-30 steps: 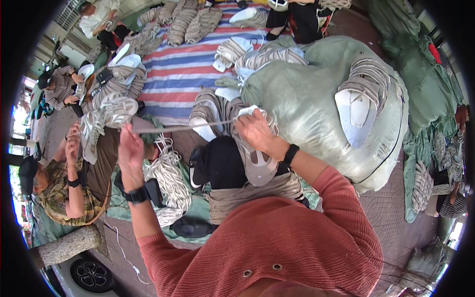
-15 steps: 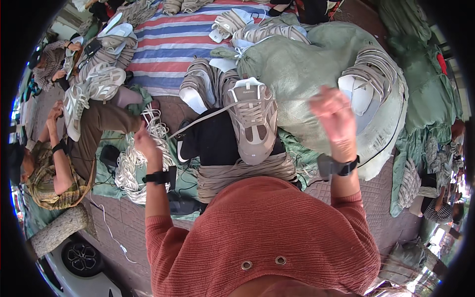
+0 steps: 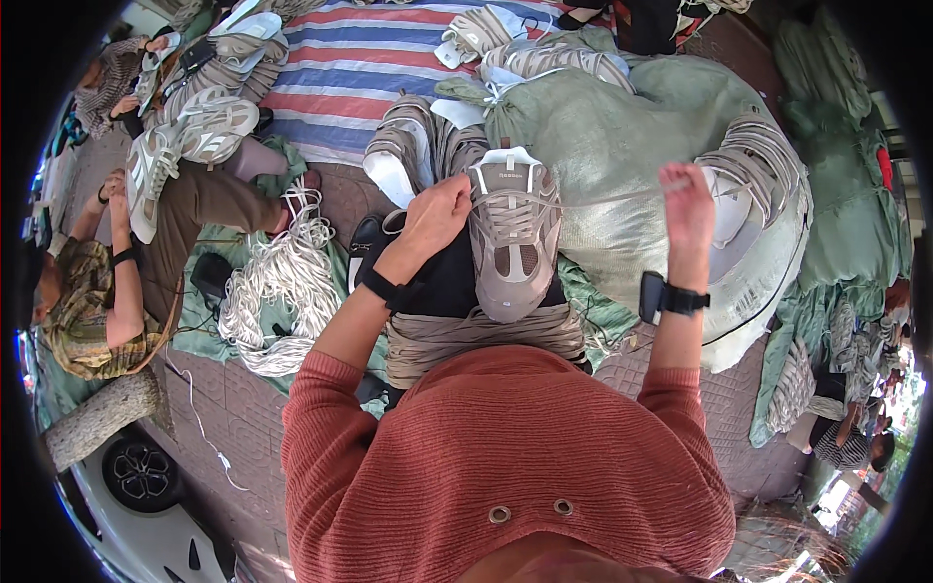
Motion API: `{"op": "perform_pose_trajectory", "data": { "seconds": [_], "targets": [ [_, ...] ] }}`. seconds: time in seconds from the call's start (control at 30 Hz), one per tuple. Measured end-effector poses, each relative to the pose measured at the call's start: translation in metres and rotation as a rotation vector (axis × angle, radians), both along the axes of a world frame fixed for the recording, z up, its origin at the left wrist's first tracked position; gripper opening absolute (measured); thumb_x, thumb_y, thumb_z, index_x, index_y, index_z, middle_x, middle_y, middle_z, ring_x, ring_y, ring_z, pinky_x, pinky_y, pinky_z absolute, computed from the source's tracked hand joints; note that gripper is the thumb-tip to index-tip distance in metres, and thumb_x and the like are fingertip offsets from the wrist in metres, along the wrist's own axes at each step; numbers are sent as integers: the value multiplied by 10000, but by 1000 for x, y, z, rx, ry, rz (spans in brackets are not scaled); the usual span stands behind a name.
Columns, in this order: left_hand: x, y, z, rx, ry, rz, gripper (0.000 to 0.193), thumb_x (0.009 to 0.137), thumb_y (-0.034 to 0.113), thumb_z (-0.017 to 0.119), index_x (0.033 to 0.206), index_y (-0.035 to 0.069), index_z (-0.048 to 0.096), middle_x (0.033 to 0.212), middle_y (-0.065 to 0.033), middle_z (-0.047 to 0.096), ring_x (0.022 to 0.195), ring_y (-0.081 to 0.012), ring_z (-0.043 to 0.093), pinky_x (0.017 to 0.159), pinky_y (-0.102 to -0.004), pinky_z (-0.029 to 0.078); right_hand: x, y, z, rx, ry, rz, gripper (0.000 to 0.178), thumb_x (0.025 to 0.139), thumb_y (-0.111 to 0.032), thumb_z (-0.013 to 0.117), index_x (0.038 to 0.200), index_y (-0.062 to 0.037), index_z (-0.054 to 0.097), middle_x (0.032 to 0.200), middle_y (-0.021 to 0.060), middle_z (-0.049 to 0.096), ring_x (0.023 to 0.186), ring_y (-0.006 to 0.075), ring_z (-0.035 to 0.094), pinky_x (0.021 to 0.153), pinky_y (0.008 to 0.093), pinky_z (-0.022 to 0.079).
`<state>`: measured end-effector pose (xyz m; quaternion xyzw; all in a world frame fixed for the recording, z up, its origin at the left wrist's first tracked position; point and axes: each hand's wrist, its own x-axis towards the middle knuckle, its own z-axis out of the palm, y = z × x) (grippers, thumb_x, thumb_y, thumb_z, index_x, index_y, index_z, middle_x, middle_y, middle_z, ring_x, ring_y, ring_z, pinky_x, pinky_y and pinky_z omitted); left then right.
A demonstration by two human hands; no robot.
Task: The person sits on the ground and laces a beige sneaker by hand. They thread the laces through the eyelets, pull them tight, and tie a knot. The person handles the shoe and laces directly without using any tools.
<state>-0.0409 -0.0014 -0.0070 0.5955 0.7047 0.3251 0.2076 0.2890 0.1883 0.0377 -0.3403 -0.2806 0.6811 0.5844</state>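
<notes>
A beige-grey sneaker (image 3: pixel 515 282) rests on my dark-clad lap, its toe pointing at me and its upper part laced. My left hand (image 3: pixel 437 219) is closed beside the shoe's left edge, gripping a light shoelace (image 3: pixel 612 202) near the top eyelets. Off to the right my right hand (image 3: pixel 688 214) is raised with its fingers closed on the lace, which is stretched across from the shoe. A thick bundle of beige laces (image 3: pixel 486 335) lies across my lap, between the shoe and my body.
A heap of white laces (image 3: pixel 282 301) lies at left. Full green sacks (image 3: pixel 622 136) bulge at right, with stacked sneaker uppers (image 3: pixel 748 170) on them. More shoes (image 3: pixel 413 141) stand ahead by a striped sheet (image 3: pixel 335 83). At far left a co-worker (image 3: pixel 97 311) sits near sneakers.
My left hand has moved right and up to the shoe, and the lace that hung left is no longer there. Now a lace runs taut to my right hand, which has shifted slightly right.
</notes>
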Motion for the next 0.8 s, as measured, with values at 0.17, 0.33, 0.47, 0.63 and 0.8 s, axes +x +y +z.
{"op": "perform_pose_trajectory", "data": {
  "seconds": [0.17, 0.33, 0.47, 0.63, 0.8],
  "targets": [
    [-6, 5, -4, -18, -60, -129, 30, 855, 48, 523, 865, 40, 496, 716, -147, 574, 625, -293, 575, 594, -400, 456, -98, -5, -9, 289, -496, 582, 178, 975, -147, 514, 914, -54, 653, 828, 29, 615, 780, 153, 591, 690, 286, 456],
    [-12, 18, -9, -275, -636, -145, 97, 897, 60, 497, 805, 32, 507, 682, -53, 592, 573, -140, 558, 542, -298, 455, -162, -22, -38, 951, -996, 815, 150, 918, -144, 553, 907, -51, 671, 786, 57, 604, 745, 204, 594, 650, 335, 462],
    [-10, 28, 3, -458, -841, -9, 129, 929, 82, 500, 825, 23, 547, 707, -36, 599, 590, -103, 554, 551, -253, 464, -175, -33, -45, 979, -978, 926, 157, 833, -101, 600, 949, -30, 676, 824, 98, 599, 773, 285, 594, 689, 376, 476],
    [-20, 22, -29, -304, -607, -56, 96, 942, 59, 542, 865, 11, 574, 716, -36, 604, 596, -85, 561, 568, -237, 475, -168, -38, -49, 924, -946, 992, 198, 793, -81, 655, 982, -27, 679, 875, 98, 587, 783, 278, 601, 695, 381, 474],
    [-4, 20, -17, -264, -374, -31, 92, 938, 84, 590, 907, -1, 571, 740, -34, 604, 685, -96, 598, 614, -247, 499, -170, -41, -55, 861, -944, 982, 205, 781, -94, 698, 968, -12, 677, 876, 100, 588, 800, 266, 608, 703, 370, 473]
  ]
}}
